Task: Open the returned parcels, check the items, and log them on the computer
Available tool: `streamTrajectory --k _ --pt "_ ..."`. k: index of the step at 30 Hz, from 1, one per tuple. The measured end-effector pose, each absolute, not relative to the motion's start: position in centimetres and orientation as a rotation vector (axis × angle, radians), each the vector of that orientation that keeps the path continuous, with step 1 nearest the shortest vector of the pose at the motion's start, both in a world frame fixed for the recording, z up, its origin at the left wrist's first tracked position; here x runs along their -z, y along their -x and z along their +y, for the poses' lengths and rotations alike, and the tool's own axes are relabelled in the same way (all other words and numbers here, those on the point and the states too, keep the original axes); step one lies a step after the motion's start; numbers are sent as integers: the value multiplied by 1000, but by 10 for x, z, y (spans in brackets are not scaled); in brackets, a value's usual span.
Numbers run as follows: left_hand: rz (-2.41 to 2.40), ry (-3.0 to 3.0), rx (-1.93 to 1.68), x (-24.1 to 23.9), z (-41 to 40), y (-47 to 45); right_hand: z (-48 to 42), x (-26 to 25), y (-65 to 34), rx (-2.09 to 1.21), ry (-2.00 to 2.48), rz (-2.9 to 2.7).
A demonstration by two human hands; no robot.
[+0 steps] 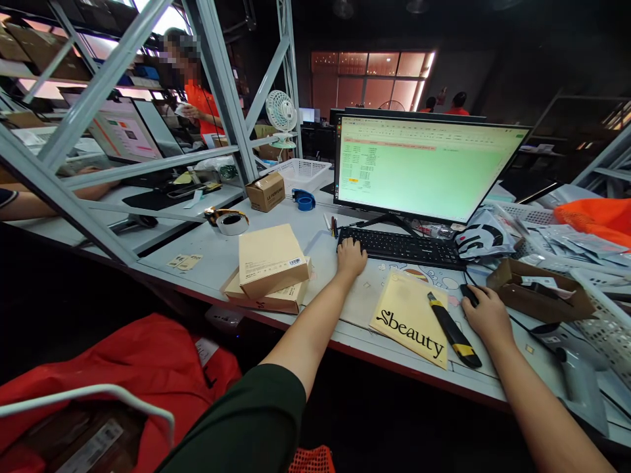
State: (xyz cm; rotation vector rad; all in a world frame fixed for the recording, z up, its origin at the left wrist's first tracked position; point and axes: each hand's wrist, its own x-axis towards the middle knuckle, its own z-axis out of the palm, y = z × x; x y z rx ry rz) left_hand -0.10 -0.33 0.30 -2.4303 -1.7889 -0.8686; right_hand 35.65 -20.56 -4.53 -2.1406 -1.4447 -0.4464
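Observation:
My left hand (pixel 351 258) rests on the left end of a black keyboard (pixel 404 247), fingers spread over the keys. A black computer mouse (pixel 470 295) lies under my right hand (pixel 489 315), whose fingers curve over it. Between my hands are a yellow "Sbeauty" packet (pixel 409 318) and a black-and-yellow utility knife (pixel 456 332), its front end overlapping the packet. Behind the keyboard stands a monitor (pixel 424 167) showing a spreadsheet. Two flat cardboard boxes (pixel 269 256) lie stacked to the left of my left forearm.
Tape rolls (pixel 233 223), a small brown box (pixel 266 192) and a white basket (pixel 303 174) stand at the left. On the right are an open carton (pixel 539 289), a barcode scanner (pixel 576 374) and baskets of packages. A co-worker (pixel 200 98) in orange stands beyond the metal frame (pixel 221 85).

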Motion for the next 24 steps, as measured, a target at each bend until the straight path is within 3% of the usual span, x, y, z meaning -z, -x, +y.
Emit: streamTrajectory --k 24 --pt "-1811 2440 856 -4 -4 1 -207 44 -355 444 2131 -1453"
